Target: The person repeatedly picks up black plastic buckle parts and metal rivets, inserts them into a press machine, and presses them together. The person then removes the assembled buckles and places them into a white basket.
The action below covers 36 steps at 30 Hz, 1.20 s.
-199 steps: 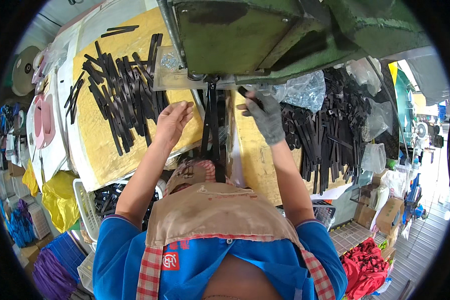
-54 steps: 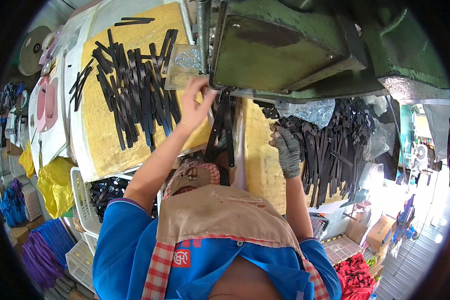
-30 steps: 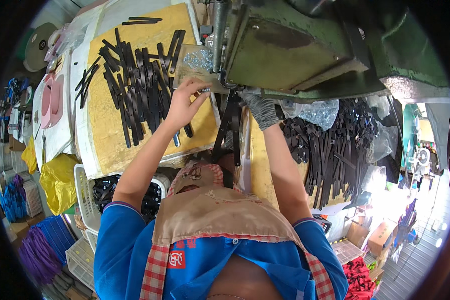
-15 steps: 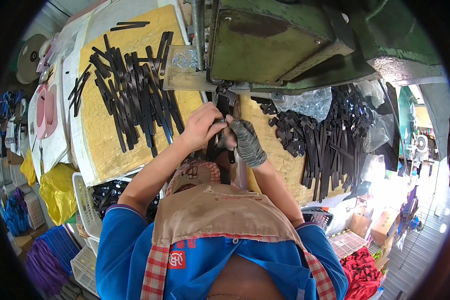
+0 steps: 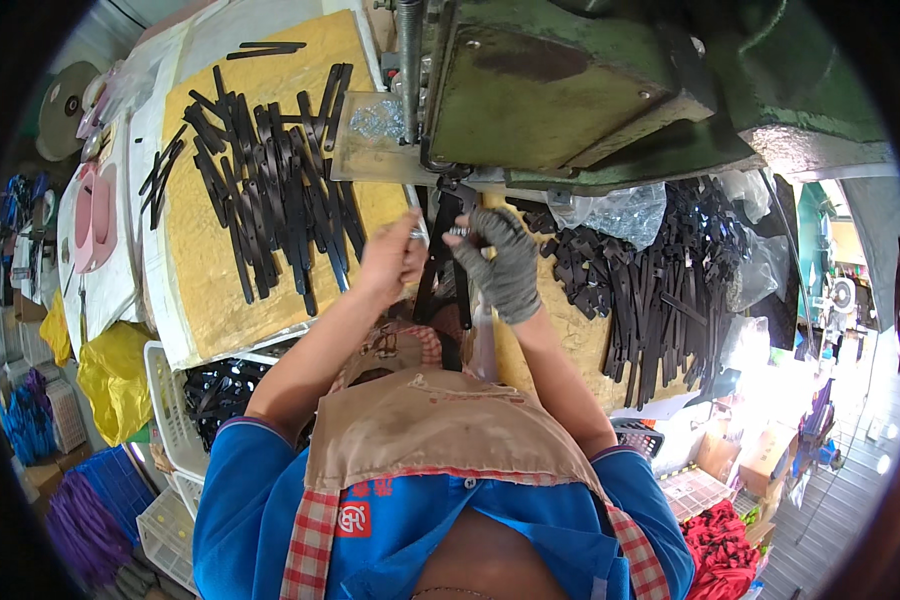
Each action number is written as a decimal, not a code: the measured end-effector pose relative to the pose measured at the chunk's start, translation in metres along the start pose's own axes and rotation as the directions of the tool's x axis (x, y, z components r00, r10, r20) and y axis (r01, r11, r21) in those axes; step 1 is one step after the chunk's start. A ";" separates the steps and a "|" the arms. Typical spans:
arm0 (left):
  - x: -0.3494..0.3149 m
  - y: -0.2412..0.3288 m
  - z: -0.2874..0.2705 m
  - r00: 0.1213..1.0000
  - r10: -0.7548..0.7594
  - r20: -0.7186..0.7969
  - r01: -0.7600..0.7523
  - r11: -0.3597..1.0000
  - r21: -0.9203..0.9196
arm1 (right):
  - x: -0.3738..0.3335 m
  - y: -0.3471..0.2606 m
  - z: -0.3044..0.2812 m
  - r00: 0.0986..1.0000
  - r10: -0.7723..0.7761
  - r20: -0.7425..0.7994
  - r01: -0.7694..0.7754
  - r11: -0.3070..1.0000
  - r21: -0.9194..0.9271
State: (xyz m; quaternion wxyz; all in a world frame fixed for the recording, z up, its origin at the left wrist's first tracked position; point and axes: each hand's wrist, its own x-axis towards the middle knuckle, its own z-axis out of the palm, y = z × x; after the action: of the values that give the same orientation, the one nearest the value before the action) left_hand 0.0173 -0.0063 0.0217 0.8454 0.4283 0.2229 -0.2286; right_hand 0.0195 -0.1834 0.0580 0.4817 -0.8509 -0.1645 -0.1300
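In front of the green machine [image 5: 560, 95], shiny bits [image 5: 458, 232] are pinched by the left hand [image 5: 388, 258] and gloved right hand [image 5: 502, 265].

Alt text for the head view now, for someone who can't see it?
A person's bare left hand and grey-gloved right hand are close together by a green machine, tiny shiny bits showing at both, too blurred to identify. Black strips lie on the left; a black heap lies on the right.
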 end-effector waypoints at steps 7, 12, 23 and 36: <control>0.002 0.023 -0.017 0.993 0.102 0.059 -0.095 0.989 -0.109 | 0.032 0.021 0.025 0.966 -0.028 -0.258 0.056 0.993 0.100; 0.006 0.003 -0.032 0.997 0.050 0.057 -0.039 0.983 -0.177 | 0.020 0.058 0.044 0.972 -0.021 -0.234 0.028 0.999 0.028; 0.015 -0.013 -0.039 0.991 0.079 0.111 -0.058 0.982 -0.182 | 0.021 0.054 0.051 0.957 0.106 -0.268 -0.042 0.971 0.234; 0.022 -0.028 -0.021 0.924 -0.200 0.326 0.085 0.938 0.335 | 0.026 0.086 0.016 0.738 0.548 0.394 -0.606 0.280 0.745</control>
State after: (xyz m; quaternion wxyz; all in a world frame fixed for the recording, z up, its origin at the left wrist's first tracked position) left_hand 0.0147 -0.0081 -0.0192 0.7732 0.4917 0.0581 -0.3962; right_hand 0.0788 -0.2075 -0.0070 0.8349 -0.5125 0.0987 0.1746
